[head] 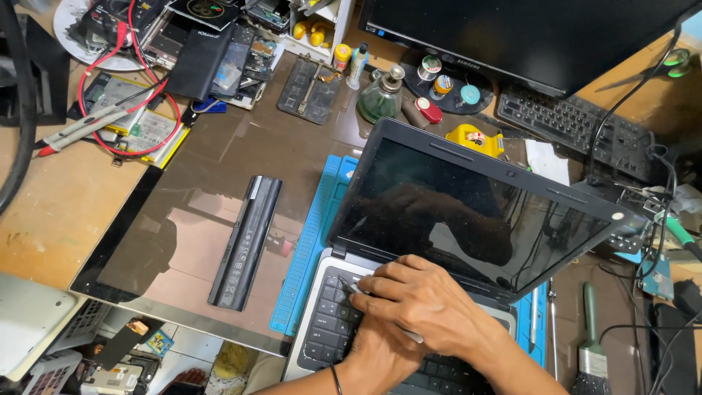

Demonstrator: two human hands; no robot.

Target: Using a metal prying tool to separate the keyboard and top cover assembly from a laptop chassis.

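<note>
We see the laptop (439, 241) lying open on a blue work mat (311, 241), its dark screen tilted back and its keyboard facing us at the bottom edge of the view. Our right hand (428, 303) lies across the upper left keys, fingers drawn close together around a thin silvery tool (358, 289) whose tip touches the keyboard's top edge near the hinge. Our left hand (376, 355) sits beneath it on the keys, mostly covered, so we cannot tell how its fingers are set.

Just left of the mat, a long black battery pack (245, 241) lies on a glass sheet (183, 219), with bare glass all round it. A brush (589, 344) lies right of the laptop. Behind the lid, bottles, a yellow tape dispenser (475, 139), a black keyboard (578, 124) and a monitor (526, 36) crowd close.
</note>
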